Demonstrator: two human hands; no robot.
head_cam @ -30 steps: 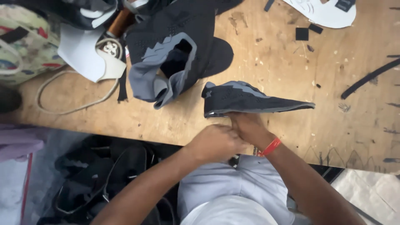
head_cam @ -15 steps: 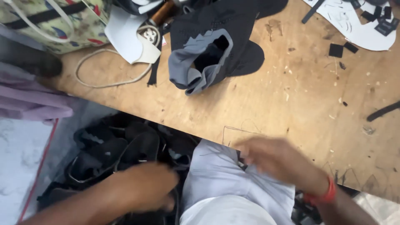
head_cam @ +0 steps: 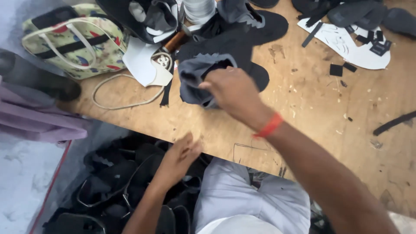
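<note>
A grey and black shoe upper (head_cam: 195,78) lies on the wooden table (head_cam: 312,125), against a flat black sole piece (head_cam: 242,39). My right hand (head_cam: 232,91), with a red band at the wrist, rests on the upper, fingers curled over its opening. My left hand (head_cam: 180,151) hangs below the table's near edge with fingers apart and nothing in it. It hovers above a pile of black shoe uppers (head_cam: 117,186) on the floor beside my lap.
A floral bag (head_cam: 73,43) sits at the table's left end, with a white cord (head_cam: 125,103) and a white paper piece (head_cam: 141,65) next to it. A white pattern sheet (head_cam: 346,43) with black scraps lies far right. A black strip (head_cam: 394,122) lies at the right edge.
A second ago both hands held a dark shoe upper at the table edge. The left hand dropped toward the floor pile, and the right hand reached out onto the grey upper.
</note>
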